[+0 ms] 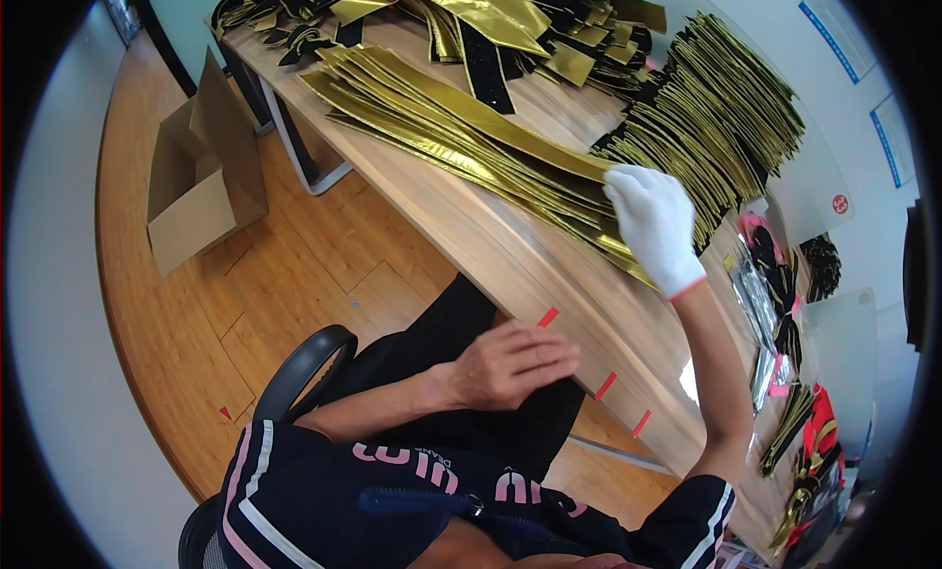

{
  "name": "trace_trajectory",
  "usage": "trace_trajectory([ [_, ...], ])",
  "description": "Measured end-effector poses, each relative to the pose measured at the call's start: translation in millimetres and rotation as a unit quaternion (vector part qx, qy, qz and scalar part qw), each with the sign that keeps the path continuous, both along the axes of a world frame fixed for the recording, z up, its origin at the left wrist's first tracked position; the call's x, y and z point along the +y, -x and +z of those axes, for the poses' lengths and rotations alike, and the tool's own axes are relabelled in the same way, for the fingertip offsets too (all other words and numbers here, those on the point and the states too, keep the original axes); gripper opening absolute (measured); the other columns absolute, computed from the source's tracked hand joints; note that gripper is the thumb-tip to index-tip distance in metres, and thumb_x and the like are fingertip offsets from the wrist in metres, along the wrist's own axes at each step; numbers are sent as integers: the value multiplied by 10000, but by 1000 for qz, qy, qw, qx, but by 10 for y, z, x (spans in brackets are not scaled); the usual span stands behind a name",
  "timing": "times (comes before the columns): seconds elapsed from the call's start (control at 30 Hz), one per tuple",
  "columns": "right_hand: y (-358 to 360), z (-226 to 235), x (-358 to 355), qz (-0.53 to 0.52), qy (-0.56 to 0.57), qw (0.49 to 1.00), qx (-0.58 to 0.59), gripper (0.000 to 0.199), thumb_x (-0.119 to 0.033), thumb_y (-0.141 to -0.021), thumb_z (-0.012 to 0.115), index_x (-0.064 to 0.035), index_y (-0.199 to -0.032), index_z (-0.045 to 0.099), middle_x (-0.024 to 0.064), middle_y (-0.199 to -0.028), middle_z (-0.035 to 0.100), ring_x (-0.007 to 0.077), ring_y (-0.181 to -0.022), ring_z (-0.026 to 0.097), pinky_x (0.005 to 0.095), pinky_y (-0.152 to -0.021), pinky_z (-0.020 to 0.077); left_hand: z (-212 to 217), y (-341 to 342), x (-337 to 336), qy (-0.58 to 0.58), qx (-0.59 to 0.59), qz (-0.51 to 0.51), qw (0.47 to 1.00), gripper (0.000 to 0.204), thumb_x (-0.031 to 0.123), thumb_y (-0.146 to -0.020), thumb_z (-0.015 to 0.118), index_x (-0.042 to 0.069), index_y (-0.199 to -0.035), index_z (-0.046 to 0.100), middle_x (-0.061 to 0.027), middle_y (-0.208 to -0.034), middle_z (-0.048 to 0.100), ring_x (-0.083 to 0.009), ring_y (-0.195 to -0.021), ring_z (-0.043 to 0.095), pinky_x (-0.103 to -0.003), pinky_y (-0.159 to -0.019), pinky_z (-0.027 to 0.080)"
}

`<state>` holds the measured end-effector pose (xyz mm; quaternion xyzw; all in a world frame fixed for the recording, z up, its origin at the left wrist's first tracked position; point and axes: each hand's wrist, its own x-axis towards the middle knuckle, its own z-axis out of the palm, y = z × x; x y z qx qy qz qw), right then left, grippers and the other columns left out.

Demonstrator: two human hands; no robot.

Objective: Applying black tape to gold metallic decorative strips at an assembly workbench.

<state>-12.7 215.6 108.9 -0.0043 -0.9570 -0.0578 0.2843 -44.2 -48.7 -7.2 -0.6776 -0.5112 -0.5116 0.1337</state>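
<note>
A pile of long, shiny gold fabric strips (432, 118) lies slantwise across the wooden table. At the pile's right end, my right hand (655, 226), in a white glove, has its fingers closed on the end of the top gold strip (559, 159). That strip bows up a little from those beneath it. My bare left hand (515, 363) is at the table's front edge, beside a red tape mark (548, 317). Its fingers are stretched out close together, and I see nothing in them.
Black-and-gold strips (721, 113) stand in a dense row behind my right hand. More loose strips (491, 15) cover the table's far side. Tied bundles (785, 294) and clear packets (754, 284) lie at the right. On the floor at left stands an open cardboard box (201, 177).
</note>
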Motion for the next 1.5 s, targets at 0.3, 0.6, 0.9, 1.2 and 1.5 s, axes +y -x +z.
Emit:
trace_trajectory([
  [0.3,-1710,589,-765,-12,72,989,-131,249,13,-767,774,-45,-999,706,110,-1055,744,333,-962,698,443,-894,535,171,588,46,10,-44,239,970,547,2,-819,694,38,-1364,659,-161,-1477,597,-373,-1353,568,-472,-1081,458],
  [0.6,-2937,403,-991,-249,269,872,-325,340,15,-728,776,-12,-1066,755,171,-1076,759,368,-1024,710,420,-903,540,-97,225,235,137,42,71,987,256,148,-916,688,56,-1150,735,-121,-1338,652,-332,-1346,556,-517,-1176,413],
  [0.9,-2047,403,-888,-166,231,929,-236,319,-51,-877,748,18,-1187,721,208,-1123,738,398,-1060,701,427,-945,544,-137,-255,130,168,52,18,984,378,196,-913,731,78,-1271,707,-115,-1462,607,-326,-1442,503,-502,-1225,367],
  [1.2,-766,-193,-986,-39,218,946,-237,487,-162,-876,791,-23,-1312,625,152,-1243,670,375,-1102,654,429,-938,529,-158,135,-273,61,-188,145,969,247,-57,-863,696,21,-1084,773,-126,-1049,767,-307,-961,739,-382,-824,563],
  [1.5,-855,-327,-1203,13,182,960,-210,513,-149,-816,825,-47,-1281,634,139,-1303,648,380,-1143,616,445,-965,513,-212,315,-288,188,-663,-1,725,200,132,-969,787,-39,-1057,733,-72,-890,774,-87,-782,726,-217,-681,557],
])
